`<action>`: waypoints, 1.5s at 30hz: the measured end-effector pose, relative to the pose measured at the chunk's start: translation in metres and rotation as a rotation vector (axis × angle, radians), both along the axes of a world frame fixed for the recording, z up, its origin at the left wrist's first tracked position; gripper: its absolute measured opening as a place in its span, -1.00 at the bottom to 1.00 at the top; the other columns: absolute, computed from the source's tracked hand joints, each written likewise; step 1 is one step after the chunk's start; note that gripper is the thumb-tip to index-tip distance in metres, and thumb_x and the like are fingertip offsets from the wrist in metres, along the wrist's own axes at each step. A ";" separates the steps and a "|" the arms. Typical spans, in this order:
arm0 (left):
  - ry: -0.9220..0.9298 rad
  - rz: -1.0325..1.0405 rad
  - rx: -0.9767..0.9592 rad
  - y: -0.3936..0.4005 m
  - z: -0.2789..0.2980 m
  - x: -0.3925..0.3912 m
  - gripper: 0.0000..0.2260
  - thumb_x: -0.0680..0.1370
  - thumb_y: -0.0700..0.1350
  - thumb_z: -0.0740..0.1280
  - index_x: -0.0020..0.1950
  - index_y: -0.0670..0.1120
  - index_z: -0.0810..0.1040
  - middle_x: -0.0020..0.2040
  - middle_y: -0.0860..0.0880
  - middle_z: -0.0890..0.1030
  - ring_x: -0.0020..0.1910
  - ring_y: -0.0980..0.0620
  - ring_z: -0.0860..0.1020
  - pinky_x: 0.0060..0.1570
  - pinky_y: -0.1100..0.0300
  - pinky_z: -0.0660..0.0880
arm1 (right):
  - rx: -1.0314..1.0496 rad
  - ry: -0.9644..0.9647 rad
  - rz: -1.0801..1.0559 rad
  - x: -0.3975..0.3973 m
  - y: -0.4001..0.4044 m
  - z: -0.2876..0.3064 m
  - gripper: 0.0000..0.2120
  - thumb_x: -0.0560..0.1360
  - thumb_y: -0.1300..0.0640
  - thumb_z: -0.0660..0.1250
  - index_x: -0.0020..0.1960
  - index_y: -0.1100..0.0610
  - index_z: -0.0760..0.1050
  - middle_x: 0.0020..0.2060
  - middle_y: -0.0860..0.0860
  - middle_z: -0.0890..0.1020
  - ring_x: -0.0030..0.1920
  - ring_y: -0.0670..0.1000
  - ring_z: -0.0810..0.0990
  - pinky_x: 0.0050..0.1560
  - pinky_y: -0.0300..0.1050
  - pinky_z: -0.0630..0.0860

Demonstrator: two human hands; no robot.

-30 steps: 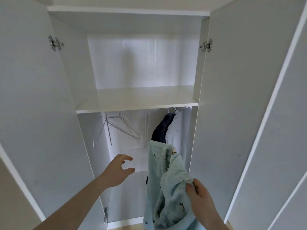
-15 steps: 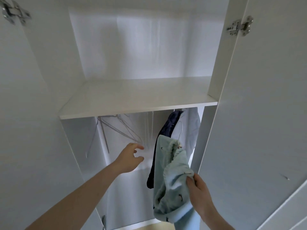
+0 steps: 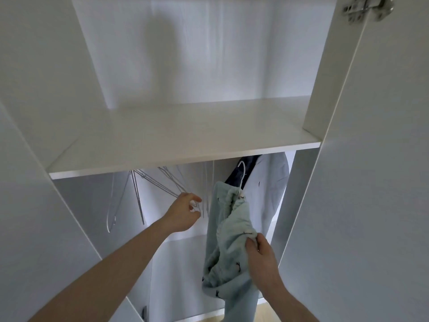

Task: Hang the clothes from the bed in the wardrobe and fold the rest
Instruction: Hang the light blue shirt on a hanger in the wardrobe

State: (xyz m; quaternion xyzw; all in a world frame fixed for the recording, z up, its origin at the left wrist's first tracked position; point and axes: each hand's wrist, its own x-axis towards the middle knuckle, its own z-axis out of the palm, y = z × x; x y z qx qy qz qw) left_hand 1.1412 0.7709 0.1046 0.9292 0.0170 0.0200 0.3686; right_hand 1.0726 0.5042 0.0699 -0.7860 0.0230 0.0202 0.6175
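Empty hangers [image 3: 162, 182] left under the shelf [image 3: 185, 140], hung clothes [image 3: 267, 182] right

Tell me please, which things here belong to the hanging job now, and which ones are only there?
In use:
- light blue garment, gripped by the right hand
- empty wire hangers, with the left hand at their lower ends
- wardrobe

Only there:
- dark garment, already hung
- white garment, already hung
- shelf
- door hinge
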 end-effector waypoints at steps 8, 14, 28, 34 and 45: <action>0.133 -0.059 0.024 -0.039 -0.023 0.067 -0.53 0.60 -0.22 0.36 0.51 -0.03 0.42 0.53 -0.10 0.20 0.30 -0.11 0.51 0.34 0.13 0.45 | -0.038 0.005 -0.104 0.022 -0.029 -0.008 -0.75 0.67 0.10 0.18 -0.15 0.17 0.42 -0.44 -0.14 0.40 -0.43 -0.16 0.32 -0.40 -0.29 0.35; 0.252 -0.066 0.125 -0.040 -0.040 0.117 -0.46 0.65 -0.19 0.29 0.62 0.00 0.29 0.65 -0.13 -0.05 0.48 -0.13 0.39 0.30 0.13 0.48 | -0.060 0.011 -0.056 0.010 -0.043 0.001 -0.80 0.63 0.19 0.26 -0.15 0.25 0.44 -0.38 -0.07 0.42 -0.38 -0.11 0.34 -0.37 -0.29 0.33; 0.176 -0.031 0.347 0.010 -0.060 0.147 -0.61 0.60 -0.32 0.30 0.44 -0.24 0.51 0.26 -0.20 0.64 0.25 -0.16 0.59 0.22 0.10 0.52 | -0.058 0.075 -0.036 0.000 0.024 0.018 -0.84 0.63 0.20 0.24 -0.06 0.26 0.52 -0.34 -0.03 0.47 -0.33 -0.10 0.40 -0.30 -0.28 0.37; 0.166 -0.007 0.434 0.051 -0.057 0.128 -0.72 0.53 -0.31 0.37 0.24 -0.20 0.63 0.16 -0.16 0.69 0.13 -0.16 0.64 0.08 0.08 0.58 | -0.049 0.075 0.009 0.009 0.077 0.025 -0.76 0.65 0.11 0.22 -0.14 0.22 0.38 -0.41 -0.13 0.37 -0.36 -0.10 0.32 -0.35 -0.30 0.32; 0.193 0.015 0.392 0.080 -0.048 0.100 -0.79 0.55 -0.34 0.33 0.14 -0.19 0.64 0.09 -0.17 0.68 0.09 -0.15 0.65 -0.06 0.14 0.51 | 0.016 0.128 -0.075 0.043 0.134 0.024 -0.77 0.67 0.10 0.18 0.12 0.24 0.51 0.00 0.21 0.62 -0.16 -0.03 0.49 -0.19 -0.18 0.47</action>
